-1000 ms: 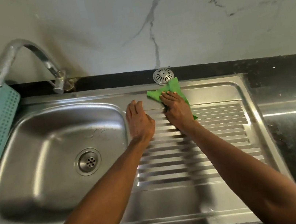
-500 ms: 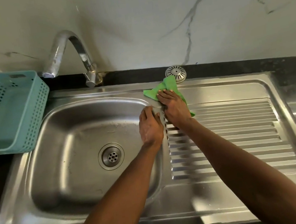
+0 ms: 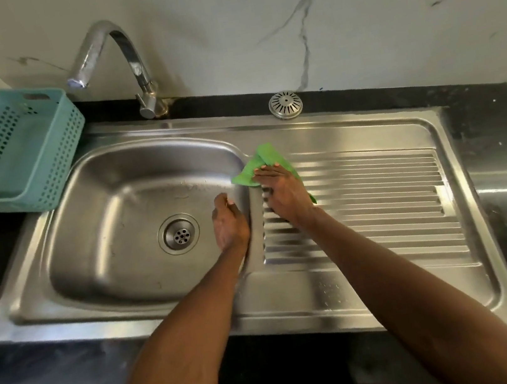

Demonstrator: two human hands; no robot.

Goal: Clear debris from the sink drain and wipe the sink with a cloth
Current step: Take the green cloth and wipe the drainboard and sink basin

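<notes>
Stainless steel filled the head view: a sink (image 3: pixel 103 299) with its basin on the left and a ribbed drainboard (image 3: pixel 379 206) on the right, set into a black worktop (image 3: pixel 499 128) below a marble-patterned wall (image 3: pixel 254 27).

The green cloth (image 3: pixel 265 157) lay at the back left corner of the drainboard, on the ridge dividing it from the basin, with one corner drooping over the basin's rim. The right hand (image 3: pixel 285 193) pressed down flat on the cloth, its fingers straight and close together, their tips pointing toward the back edge of the sink.

The left hand (image 3: pixel 229 225) rested at the basin's right wall, just beside the dividing ridge. Its fingers appeared bent over into the basin, but whether they gripped anything could not be told from this angle.

The drain (image 3: pixel 180 234) sat in the basin floor, right of the middle and near the left hand, its perforated strainer in place; no debris could be made out on it.

A loose round metal strainer cover (image 3: pixel 286 105) lay on the worktop's back edge, behind the drainboard. The chrome tap (image 3: pixel 126 56) rose from the back edge behind the basin, its spout turned to the left. A teal perforated basket (image 3: pixel 53 162) stood at the left end of the worktop, touching the sink's left rim.
</notes>
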